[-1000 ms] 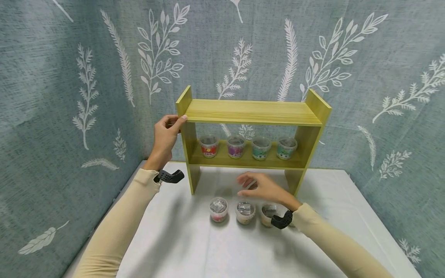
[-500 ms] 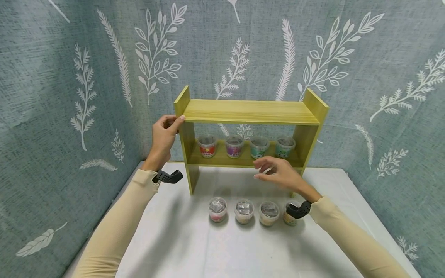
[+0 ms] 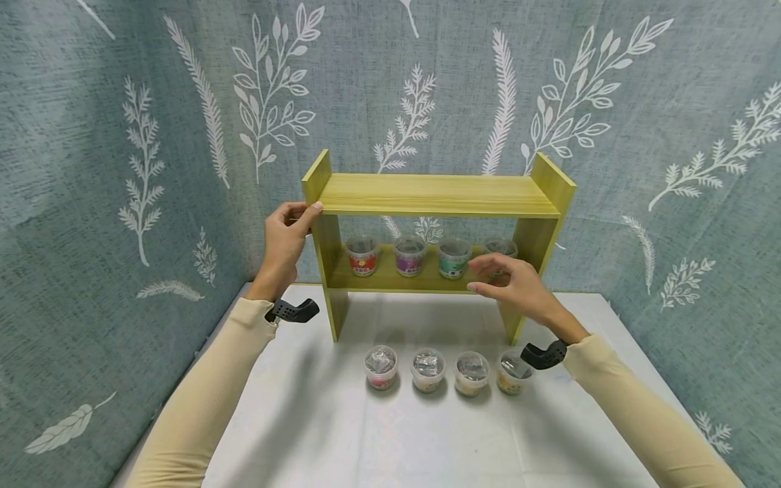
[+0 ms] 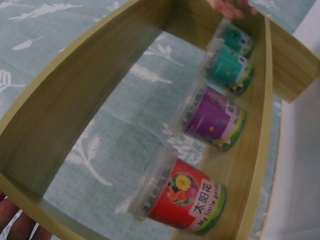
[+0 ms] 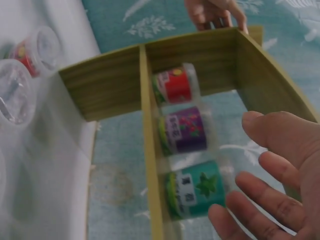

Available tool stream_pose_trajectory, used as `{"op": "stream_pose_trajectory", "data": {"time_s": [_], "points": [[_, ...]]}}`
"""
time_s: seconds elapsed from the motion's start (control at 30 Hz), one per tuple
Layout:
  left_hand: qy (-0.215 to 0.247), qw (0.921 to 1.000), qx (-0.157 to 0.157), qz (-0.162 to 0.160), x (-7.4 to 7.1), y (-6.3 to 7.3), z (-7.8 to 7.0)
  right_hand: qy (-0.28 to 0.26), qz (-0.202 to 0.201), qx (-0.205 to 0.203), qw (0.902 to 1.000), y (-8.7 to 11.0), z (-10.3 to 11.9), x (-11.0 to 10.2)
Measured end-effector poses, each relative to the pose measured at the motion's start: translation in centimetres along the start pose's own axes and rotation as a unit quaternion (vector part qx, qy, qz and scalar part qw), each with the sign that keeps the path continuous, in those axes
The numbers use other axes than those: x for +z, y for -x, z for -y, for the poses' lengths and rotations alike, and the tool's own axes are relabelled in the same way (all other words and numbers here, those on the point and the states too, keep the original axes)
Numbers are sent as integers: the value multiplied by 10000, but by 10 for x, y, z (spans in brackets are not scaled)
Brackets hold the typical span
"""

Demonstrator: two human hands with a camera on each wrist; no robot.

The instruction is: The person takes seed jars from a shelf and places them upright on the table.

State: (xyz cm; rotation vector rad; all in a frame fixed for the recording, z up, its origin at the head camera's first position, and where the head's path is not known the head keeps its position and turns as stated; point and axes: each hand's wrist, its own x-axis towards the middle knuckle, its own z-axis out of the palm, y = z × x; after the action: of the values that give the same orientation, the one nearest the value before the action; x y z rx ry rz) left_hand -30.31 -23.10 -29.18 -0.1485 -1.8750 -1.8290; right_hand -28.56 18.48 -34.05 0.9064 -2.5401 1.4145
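Note:
A yellow-green wooden shelf (image 3: 439,193) stands on the white table. At its upper left corner my left hand (image 3: 283,247) grips the side panel, thumb over the front edge. On the middle board stand a red-labelled tub (image 3: 363,259), a purple tub (image 3: 409,257) and two teal tubs, clear-lidded and in a row. My right hand (image 3: 518,288) is in front of the rightmost teal tub (image 3: 500,248), partly covering it. Its fingers (image 5: 257,215) are spread and relaxed, with nothing held. Whether they touch that tub I cannot tell.
In front of the shelf, several lidded tubs line the table: one with a pink label (image 3: 381,369), one pale (image 3: 428,371), another pale (image 3: 471,374) and one at the right (image 3: 514,373). Patterned teal cloth (image 3: 421,88) hangs behind and at the sides.
My right hand has moved right and up, from above the front tubs to before the rightmost teal tub. My left hand has stayed on the shelf. The tubs keep their places.

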Motion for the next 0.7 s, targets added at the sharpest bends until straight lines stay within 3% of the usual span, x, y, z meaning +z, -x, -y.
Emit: {"op": "stream_pose_trajectory", "data": {"time_s": [0.27, 0.53, 0.7], "points": [[-47, 10000, 21, -2, 0, 1, 0, 463, -554, -117, 9973, -3, -3, -15], [-58, 10000, 34, 33, 0, 2, -2, 626, -851, -202, 9942, -7, -6, -23], [-86, 9999, 29, 46, 0, 3, -3, 1003, -910, 33, 9908, -12, -7, -26]]}}
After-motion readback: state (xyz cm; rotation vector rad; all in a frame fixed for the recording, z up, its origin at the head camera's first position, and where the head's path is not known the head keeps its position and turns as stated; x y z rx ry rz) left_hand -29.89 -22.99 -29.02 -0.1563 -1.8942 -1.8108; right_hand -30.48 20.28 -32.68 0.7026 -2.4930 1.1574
